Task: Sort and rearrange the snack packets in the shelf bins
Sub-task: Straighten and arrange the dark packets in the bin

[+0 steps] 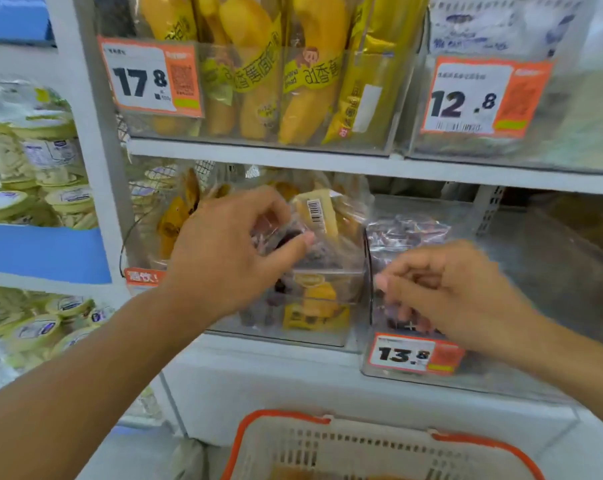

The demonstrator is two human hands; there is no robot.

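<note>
White shop shelving [327, 164] straight ahead, fitted with clear plastic bins carrying orange-and-white price tags. Upper shelf: clear bin [258, 95] packed with upright yellow banana-print packets [255, 64], tagged 17.8 [147, 77]; just to its right, a second bin with pale packets, tagged 12.8 [480, 98].

Lower shelf, left bin [313, 306]: mixed packets, yellow and dark purple, piled above its rim. Left hand [230, 251] reaching into the top of that pile, thumb and fingers curled around a clear dark-purple snack packet [282, 240], pinched between thumb tip and fingers. Behind it, a yellow packet with a barcode [319, 213] standing upright.

Lower shelf, right bin [410, 368], tagged 13.8 [407, 355]: crinkled purple packets [404, 233] at its left end. Right hand [452, 292] at the front of this bin, blurred, fingers curled down against the front wall or over its rim; cannot tell whether anything is held.

Far left: neighbouring shelf stacked with pale green lidded tubs [40, 168], blue shelf edging below. Bottom of view: beige shopping basket with orange rim [286, 419], beneath the shelf front.
</note>
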